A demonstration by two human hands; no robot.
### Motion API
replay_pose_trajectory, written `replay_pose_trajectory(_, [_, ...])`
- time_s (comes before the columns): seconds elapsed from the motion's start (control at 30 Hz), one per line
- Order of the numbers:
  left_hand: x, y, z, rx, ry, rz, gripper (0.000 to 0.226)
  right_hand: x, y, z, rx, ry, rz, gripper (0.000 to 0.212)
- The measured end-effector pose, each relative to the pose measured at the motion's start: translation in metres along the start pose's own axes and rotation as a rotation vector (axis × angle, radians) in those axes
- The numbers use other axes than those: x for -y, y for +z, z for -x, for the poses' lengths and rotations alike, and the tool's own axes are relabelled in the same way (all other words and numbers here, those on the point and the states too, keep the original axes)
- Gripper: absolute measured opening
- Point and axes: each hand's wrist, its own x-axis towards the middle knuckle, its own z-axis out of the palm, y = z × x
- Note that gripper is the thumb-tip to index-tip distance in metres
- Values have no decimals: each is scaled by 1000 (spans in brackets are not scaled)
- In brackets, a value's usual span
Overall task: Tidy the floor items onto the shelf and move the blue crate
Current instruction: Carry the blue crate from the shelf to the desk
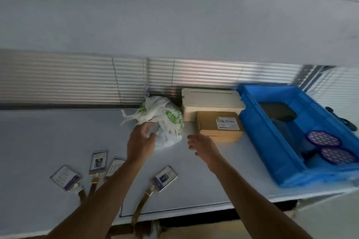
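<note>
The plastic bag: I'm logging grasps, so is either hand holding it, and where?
The left hand touches the plastic bag at its near left side, fingers open, not clearly gripping. The right hand holds nothing.

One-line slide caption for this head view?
Both hands, left and right, reach toward a white plastic bag beside boxes and a blue crate.

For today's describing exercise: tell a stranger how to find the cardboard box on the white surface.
Start at the big blue crate on the right of the white surface. Just left of it sits the brown cardboard box, in front of a cream lidded box. It alone bears a white label.
</note>
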Motion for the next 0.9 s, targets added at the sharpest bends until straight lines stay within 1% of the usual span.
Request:
replay_pose_trajectory(0.07, [-26, 16, 23, 118, -16, 75, 25, -16, -32, 33, -78, -69, 69, 19])
replay_pose_trajectory(0.13, [-46, 43, 40, 271, -23, 115, 20, -35, -75, 66, -153, -132, 157, 18])
replay_pose_trajectory(0.2, [-62, 77, 50, 434, -23, 105, 16, -56, -123, 97, -282, -139, 260, 16])
replay_pose_trajectory(0.27, [-81, 117, 54, 541, -38, 83, 16, -81, -175, 121, -454, -82, 371, 14])
replay_pose_trajectory(0.33, [-107, 161, 56, 624, -41, 58, 21, -109, -230, 132, -611, 19, 434, 12])
replay_pose_trajectory(0.4, [-140, 209, 60, 680, -27, 23, 24, -139, -283, 132, -707, 121, 437, 14])
replay_pose_trajectory(0.43, [-161, 231, 64, 694, -22, 25, 20, -152, -308, 128, -727, 162, 416, 16])
replay_pose_trajectory(0.5, [-197, 281, 67, 705, -63, 66, 12, -170, -353, 119, -738, 253, 359, 24])
replay_pose_trajectory(0.53, [-217, 303, 69, 708, -119, 110, 16, -174, -371, 113, -735, 295, 342, 32])
replay_pose_trajectory(0.63, [-247, 363, 64, 728, -370, 189, 41, -177, -409, 88, -667, 379, 290, 55])
replay_pose_trajectory(0.7, [-259, 382, 66, 708, -495, 232, 43, -175, -424, 71, -597, 405, 192, 68])
replay_pose_trajectory(0.73, [-260, 387, 68, 685, -522, 231, 37, -173, -428, 64, -563, 420, 86, 71])
replay_pose_trajectory(0.77, [-261, 389, 70, 654, -521, 241, 26, -170, -428, 59, -528, 438, -72, 70])
replay_pose_trajectory(0.8, [-258, 393, 70, 613, -515, 241, 21, -166, -428, 55, -488, 466, -245, 64])
replay_pose_trajectory(0.83, [-256, 395, 72, 578, -523, 251, 29, -165, -429, 51, -452, 486, -379, 58])
replay_pose_trajectory(0.9, [-258, 391, 77, 549, -515, 271, 43, -166, -426, 44, -424, 490, -521, 54])
